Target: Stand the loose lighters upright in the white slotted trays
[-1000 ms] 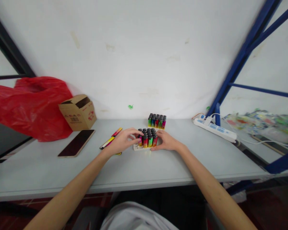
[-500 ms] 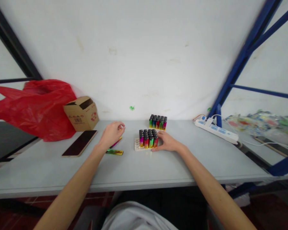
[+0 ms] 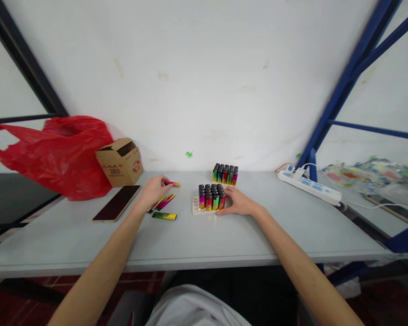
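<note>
Between the fingertips of my left hand (image 3: 154, 189) is a red and yellow lighter (image 3: 174, 184), its yellow end pointing right. Below that hand, loose lighters (image 3: 165, 202) lie on the table, and a green and yellow lighter (image 3: 164, 216) is nearer to me. My right hand (image 3: 237, 201) grips the right side of a white tray (image 3: 196, 208). Colourful lighters (image 3: 209, 201) with black tops stand upright in rows in the tray, and its left column shows bare holes. Behind it stands a second group of upright lighters (image 3: 225, 174) on a similar base.
At left are a dark-screened phone (image 3: 117, 203), a cardboard box (image 3: 120, 163) and a red plastic bag (image 3: 78, 158). A white power strip (image 3: 309, 186) with cables lies at right beside a blue metal frame (image 3: 333, 104). The wall rises behind the table.
My left hand now shows the red and yellow lighter held out to the right. More loose lighters are visible below it. My right hand stays at the tray; the view has shifted slightly.
</note>
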Demonstrator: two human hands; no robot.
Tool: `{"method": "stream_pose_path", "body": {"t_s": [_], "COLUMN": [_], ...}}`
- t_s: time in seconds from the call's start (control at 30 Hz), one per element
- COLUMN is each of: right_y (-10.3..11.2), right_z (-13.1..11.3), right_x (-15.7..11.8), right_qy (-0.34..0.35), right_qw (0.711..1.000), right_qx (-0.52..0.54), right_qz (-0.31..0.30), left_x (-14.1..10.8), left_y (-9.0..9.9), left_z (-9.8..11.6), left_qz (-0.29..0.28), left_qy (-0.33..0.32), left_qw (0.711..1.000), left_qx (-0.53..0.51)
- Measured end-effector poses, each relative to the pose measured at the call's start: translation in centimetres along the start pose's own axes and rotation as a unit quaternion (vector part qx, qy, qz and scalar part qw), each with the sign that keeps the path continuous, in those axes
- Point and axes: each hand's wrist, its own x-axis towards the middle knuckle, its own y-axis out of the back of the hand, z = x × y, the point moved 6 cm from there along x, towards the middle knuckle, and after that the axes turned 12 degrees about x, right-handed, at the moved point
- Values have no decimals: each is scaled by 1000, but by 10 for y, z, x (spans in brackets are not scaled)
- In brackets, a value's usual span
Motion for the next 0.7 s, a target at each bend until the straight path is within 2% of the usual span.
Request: {"method": "stream_pose_path", "body": {"t_s": [0.1,0.2,0.27,0.4,0.53,0.6,0.7], "right_y": [-1,-1,-1,-1,0,0,0], "right_z": [0,1,2,2,3,3,4], "right_x": [0,0,0,0,0,0,0], "right_qy": [-4,-9,-9,-1,-1,-2,1], "right_qw": [1000,1000,1000,1000,1000,1000,1000], "right_qx": [-12,-7,2,9,4,2,5], "right_qz": [1,5,8,5,7,9,12], "left_x": [-1,-9,-18,-34,-47,-49,-50], "left_y": [1,-9,-17,-26,-37,-42,-49], "left_z": [14,32,48,78,95,98,99], "left_qz": [2,-51,-103,-198,-295,-313,-315], "left_qy": [20,52,57,32,52,65,69], "left_qw": [977,905,852,785,720,711,723], "left_qx": [-212,-419,-511,-587,-626,-626,-611]}}
